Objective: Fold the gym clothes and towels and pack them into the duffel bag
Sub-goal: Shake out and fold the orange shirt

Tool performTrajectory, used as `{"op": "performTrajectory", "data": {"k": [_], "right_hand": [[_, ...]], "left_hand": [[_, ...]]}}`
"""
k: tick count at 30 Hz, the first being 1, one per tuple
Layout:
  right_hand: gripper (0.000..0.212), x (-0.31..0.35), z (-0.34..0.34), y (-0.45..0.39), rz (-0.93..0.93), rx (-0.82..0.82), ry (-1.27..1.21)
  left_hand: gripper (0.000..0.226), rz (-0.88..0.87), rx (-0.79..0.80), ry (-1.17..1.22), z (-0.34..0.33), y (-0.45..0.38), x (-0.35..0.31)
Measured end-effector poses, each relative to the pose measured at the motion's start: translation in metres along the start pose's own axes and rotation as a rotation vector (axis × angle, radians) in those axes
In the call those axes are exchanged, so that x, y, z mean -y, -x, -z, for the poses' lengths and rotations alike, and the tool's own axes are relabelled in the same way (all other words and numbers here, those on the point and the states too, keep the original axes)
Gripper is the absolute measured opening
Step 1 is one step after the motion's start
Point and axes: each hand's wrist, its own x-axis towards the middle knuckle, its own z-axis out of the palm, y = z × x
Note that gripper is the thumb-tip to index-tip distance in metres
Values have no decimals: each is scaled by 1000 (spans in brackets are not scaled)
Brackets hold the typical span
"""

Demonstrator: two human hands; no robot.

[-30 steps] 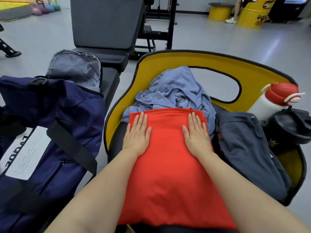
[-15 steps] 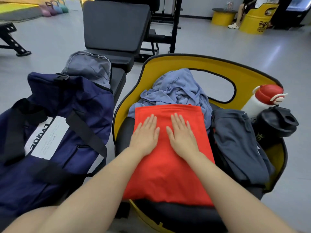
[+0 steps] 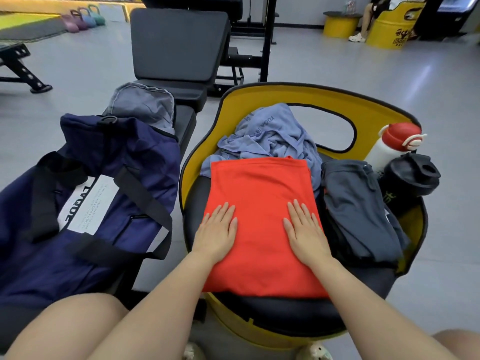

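A folded orange-red garment [image 3: 259,203] lies flat on the black seat of a yellow chair [image 3: 233,105]. My left hand [image 3: 217,231] presses flat on its near left edge, and my right hand [image 3: 305,229] presses flat near its right edge, fingers straight. Behind it lies a crumpled light-blue towel [image 3: 267,133]. A dark grey garment [image 3: 355,203] lies bunched to the right on the seat. The navy duffel bag [image 3: 85,193] with black straps sits on a bench to the left, its grey-lined end flap [image 3: 142,105] open.
A white bottle with a red cap [image 3: 389,144] and a black shaker cup [image 3: 410,178] stand at the chair's right edge. A black gym bench [image 3: 179,42] stands behind. Kettlebells [image 3: 83,18] sit far left. A seated person [image 3: 368,14] is far back right.
Both hands slid back toward me along the orange-red garment and moved apart from the middle to its sides. The camera view shifted a little.
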Motion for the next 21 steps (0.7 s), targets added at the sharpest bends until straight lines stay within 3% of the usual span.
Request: {"op": "performTrajectory", "data": {"k": [4, 7, 9, 14, 21], "right_hand": [[57, -9, 2, 10, -84, 17, 4], [60, -4, 6, 13, -108, -37, 47], [61, 10, 9, 13, -31, -99, 42], [81, 39, -3, 25, 197, -64, 2], [71, 11, -20, 40, 150, -101, 48]], "left_hand": [[52, 55, 36, 17, 5, 7, 8], [51, 66, -61, 5, 12, 5, -7], [51, 5, -148, -10, 10, 6, -27], [80, -189, -75, -182, -10, 28, -46], [58, -205, -135, -156, -13, 42, -1]]}}
